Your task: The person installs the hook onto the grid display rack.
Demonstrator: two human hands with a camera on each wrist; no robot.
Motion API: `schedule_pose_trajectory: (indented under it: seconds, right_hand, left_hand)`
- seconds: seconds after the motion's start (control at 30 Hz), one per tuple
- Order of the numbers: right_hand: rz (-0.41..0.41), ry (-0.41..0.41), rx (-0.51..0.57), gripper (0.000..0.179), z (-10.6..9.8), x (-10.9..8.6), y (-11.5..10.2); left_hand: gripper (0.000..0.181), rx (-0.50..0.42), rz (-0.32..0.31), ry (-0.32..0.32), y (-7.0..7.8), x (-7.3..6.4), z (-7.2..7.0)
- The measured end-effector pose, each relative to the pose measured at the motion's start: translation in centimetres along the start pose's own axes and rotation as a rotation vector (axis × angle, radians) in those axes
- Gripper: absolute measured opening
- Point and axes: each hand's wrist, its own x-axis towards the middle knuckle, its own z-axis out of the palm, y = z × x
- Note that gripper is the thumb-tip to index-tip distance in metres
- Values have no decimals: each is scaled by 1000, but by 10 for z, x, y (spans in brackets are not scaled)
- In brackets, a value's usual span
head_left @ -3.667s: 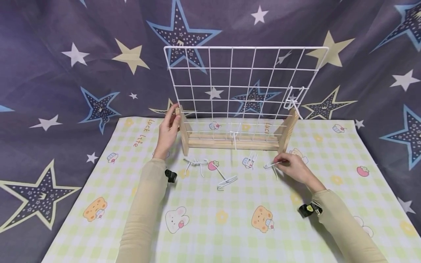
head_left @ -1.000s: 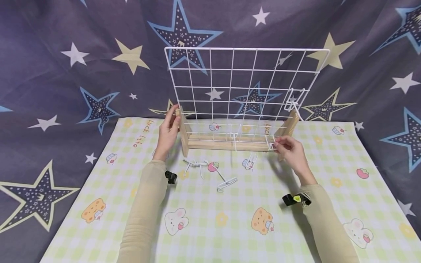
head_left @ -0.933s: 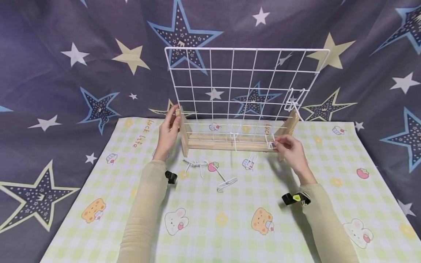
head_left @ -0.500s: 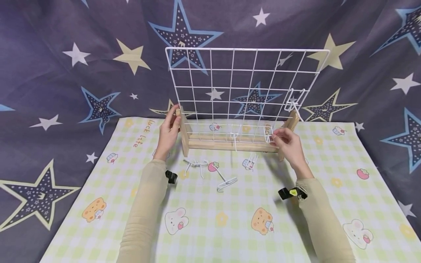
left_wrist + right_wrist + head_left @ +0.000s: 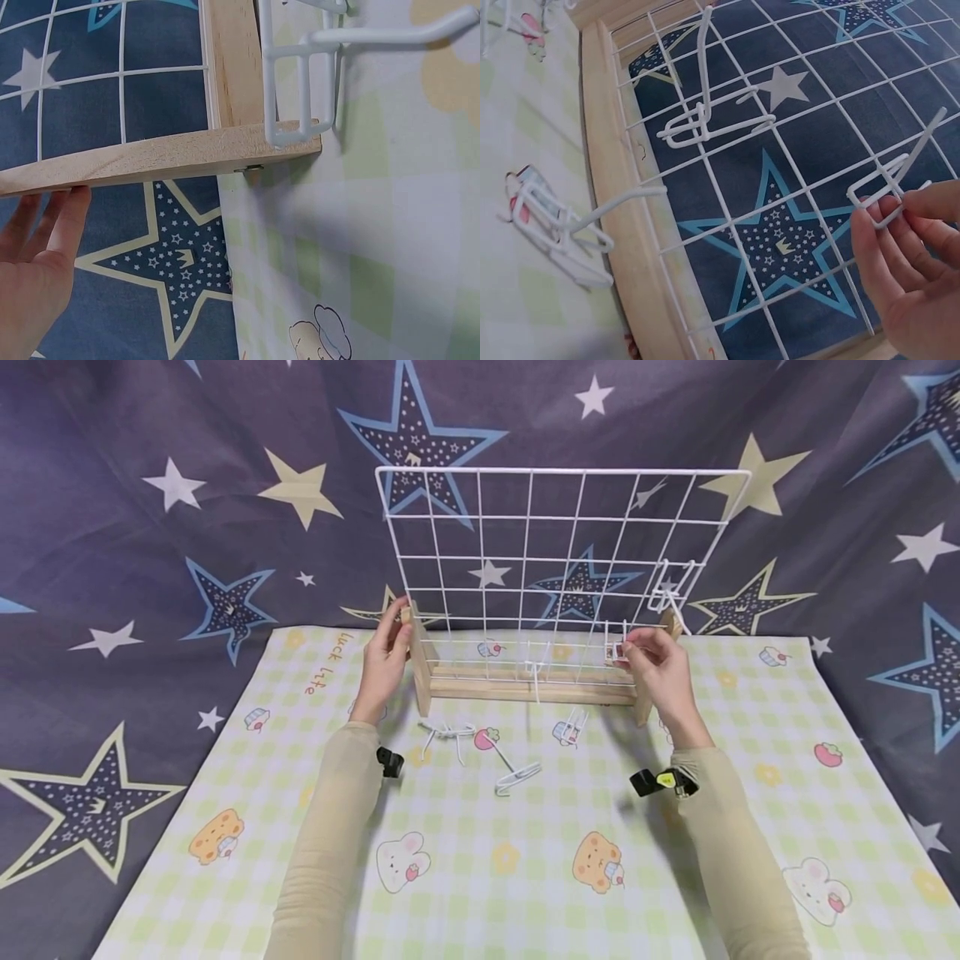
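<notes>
A white wire grid panel [image 5: 555, 517] stands upright in a wooden base [image 5: 532, 692]. My left hand [image 5: 385, 662] touches the outer face of the left wooden side piece; in the left wrist view its fingers [image 5: 69, 221] are fairly straight against the wood. My right hand [image 5: 663, 675] pinches a white wire hook [image 5: 881, 187] between thumb and fingers, in front of the panel's lower right part. Whether this hook touches the grid wires cannot be told. Two other hooks hang on the grid, one at upper right [image 5: 666, 597] and one low in the middle [image 5: 534, 672].
Loose white hooks lie before the base: one at the left [image 5: 448, 731], one T-shaped hook in the middle [image 5: 517, 774], and another at the right [image 5: 573, 727]. A checked cloth [image 5: 495, 902] covers the table. Behind hangs a dark star-patterned curtain [image 5: 225, 460].
Since the earliest frame my right hand has lifted its hook from the table to the grid. Over the last second it has risen further along the panel. My left hand has stayed put.
</notes>
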Motion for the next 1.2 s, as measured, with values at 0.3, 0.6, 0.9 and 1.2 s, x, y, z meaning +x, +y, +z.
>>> schedule_pose_trajectory:
  seconds: [0.3,0.6,0.9,1.2]
  right_hand:
    - [12,48,121,7,6,7,6]
    - [34,50,114,5,9,-1,17]
    - [52,43,185,5,8,-3,26]
    - [127,18,151,13,3,-17,40]
  left_hand:
    - [43,-8,6,-8,-3,1,1]
    - [44,9,3,-6,1,0,0]
    - [44,3,7,-5,3,0,0]
    - [44,14,17,-2,1,1,0]
